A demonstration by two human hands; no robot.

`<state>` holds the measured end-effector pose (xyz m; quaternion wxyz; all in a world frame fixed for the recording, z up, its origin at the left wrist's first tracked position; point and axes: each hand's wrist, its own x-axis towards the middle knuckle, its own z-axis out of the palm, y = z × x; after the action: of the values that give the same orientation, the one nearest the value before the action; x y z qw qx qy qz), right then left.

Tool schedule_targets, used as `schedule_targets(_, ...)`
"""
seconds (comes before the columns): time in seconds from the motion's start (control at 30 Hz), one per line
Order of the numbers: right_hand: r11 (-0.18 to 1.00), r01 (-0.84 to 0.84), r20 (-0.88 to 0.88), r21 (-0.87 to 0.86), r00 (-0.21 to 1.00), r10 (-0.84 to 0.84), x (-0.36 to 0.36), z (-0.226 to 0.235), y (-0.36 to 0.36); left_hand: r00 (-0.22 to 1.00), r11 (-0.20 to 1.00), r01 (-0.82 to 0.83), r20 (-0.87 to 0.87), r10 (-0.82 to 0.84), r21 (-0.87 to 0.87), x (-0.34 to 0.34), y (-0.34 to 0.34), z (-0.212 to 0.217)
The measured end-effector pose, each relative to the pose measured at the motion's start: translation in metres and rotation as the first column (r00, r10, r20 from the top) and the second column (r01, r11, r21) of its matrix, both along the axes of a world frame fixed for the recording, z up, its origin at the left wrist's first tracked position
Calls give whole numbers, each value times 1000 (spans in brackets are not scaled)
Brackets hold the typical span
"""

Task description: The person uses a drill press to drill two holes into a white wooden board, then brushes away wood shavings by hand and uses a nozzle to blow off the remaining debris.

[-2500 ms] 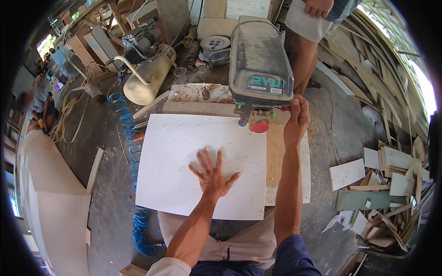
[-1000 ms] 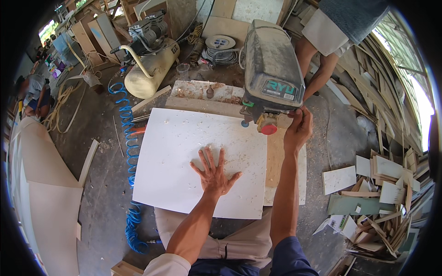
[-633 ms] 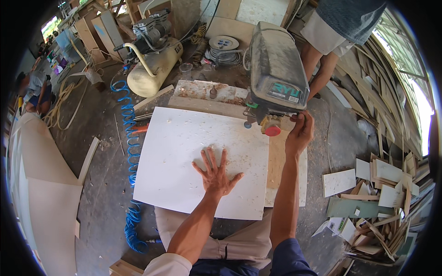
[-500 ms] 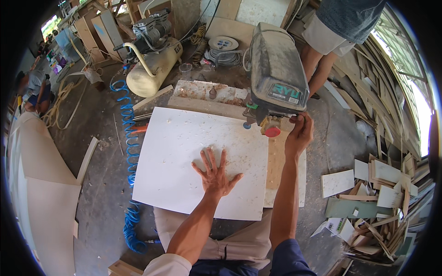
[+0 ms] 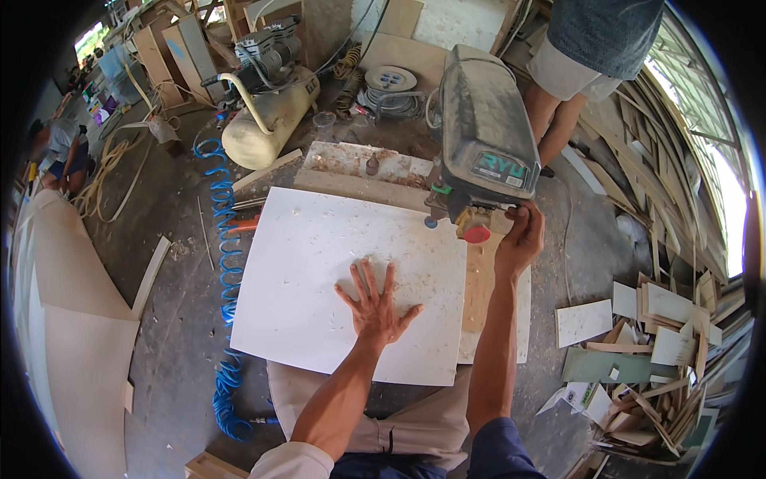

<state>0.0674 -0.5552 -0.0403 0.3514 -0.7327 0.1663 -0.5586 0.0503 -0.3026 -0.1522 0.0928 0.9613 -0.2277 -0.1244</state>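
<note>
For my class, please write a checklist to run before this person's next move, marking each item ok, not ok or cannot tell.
1. Left hand flat on the white board: ok.
2. Left hand apart from the red knob: ok.
3. White board free of chips: not ok, they lie scattered.
4. Right hand at the machine: ok.
5. Right hand's fingers gripping firmly: cannot tell.

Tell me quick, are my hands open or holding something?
Left hand: open, spread on the white board.
Right hand: curled at the lower edge of the dark machine; grip can't be told.
</note>
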Motion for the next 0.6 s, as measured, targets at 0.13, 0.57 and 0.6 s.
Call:
schedule_targets(0.13, 1000, 4, -20, -6, 1000, -4, 0, -1, 2, 1000, 1000, -3, 14, 3, -21, 0, 2, -2)
schedule_targets(0.57, 1000, 28, -14, -14, 1000, -28, 0, -5, 0, 1000, 1000, 3, 24, -2, -30, -1, 3, -4)
schedule_targets(0.6, 999, 31, -17, -18, 999, -32, -1, -5, 0, 1000, 999, 3, 29, -2, -33, -1, 3, -5)
